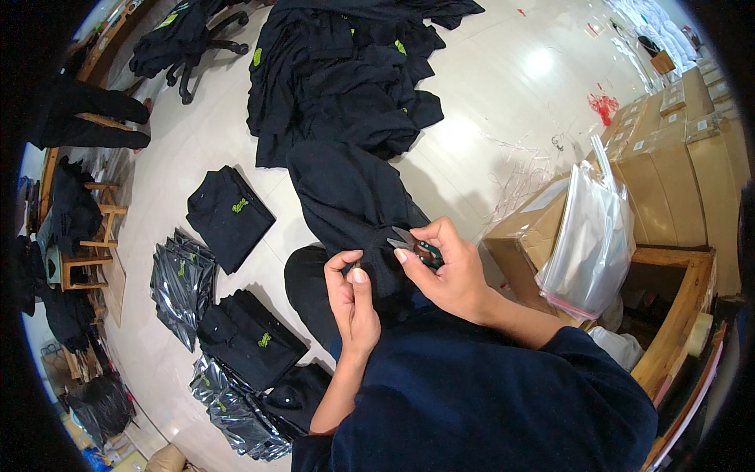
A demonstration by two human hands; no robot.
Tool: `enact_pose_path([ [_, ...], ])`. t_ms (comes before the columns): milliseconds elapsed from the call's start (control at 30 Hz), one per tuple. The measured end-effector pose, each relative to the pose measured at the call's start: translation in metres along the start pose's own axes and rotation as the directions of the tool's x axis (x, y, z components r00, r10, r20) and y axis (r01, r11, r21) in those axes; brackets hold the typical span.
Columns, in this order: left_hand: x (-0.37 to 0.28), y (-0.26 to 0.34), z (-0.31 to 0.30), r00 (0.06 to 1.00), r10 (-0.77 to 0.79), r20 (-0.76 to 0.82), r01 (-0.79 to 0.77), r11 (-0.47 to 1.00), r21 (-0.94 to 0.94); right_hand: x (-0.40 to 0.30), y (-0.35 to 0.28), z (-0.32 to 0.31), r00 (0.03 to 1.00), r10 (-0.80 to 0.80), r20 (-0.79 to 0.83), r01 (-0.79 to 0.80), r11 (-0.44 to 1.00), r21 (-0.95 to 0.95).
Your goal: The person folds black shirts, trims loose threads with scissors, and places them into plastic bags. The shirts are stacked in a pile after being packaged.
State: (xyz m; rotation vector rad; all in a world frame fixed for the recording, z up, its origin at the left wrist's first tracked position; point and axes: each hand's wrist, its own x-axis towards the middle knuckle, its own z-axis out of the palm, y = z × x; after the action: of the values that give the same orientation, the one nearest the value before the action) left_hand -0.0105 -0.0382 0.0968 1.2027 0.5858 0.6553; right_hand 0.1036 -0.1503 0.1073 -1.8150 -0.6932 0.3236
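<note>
A black garment lies draped over my lap and knee. In my right hand I hold green-handled thread snips, their two pointed blades spread apart just above the cloth. My left hand faces it, thumb and forefinger pinched on what looks like a small dark bit of the garment; the fingertips hide most of it. Beyond my knee a heap of black garments with yellow-green marks covers the floor.
Left of me lie a folded black shirt, shirts in clear plastic and another folded stack. Clear plastic bags rest on a cardboard box at right, beside a wooden frame. Another person's legs show far left.
</note>
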Motion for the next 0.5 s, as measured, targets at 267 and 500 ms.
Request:
enact_pose_path([
  [267, 0.001, -0.010, -0.003, 0.994, 0.092, -0.059, -0.085, 0.989, 0.117, -0.006, -0.008, -0.004, 0.999, -0.024, 0.045, 0.023, 0.999, 0.041],
  [500, 0.001, -0.017, -0.009, 0.994, 0.085, -0.073, -0.076, 0.991, 0.113, -0.010, -0.010, -0.004, 0.969, -0.225, 0.106, 0.240, 0.957, -0.163],
])
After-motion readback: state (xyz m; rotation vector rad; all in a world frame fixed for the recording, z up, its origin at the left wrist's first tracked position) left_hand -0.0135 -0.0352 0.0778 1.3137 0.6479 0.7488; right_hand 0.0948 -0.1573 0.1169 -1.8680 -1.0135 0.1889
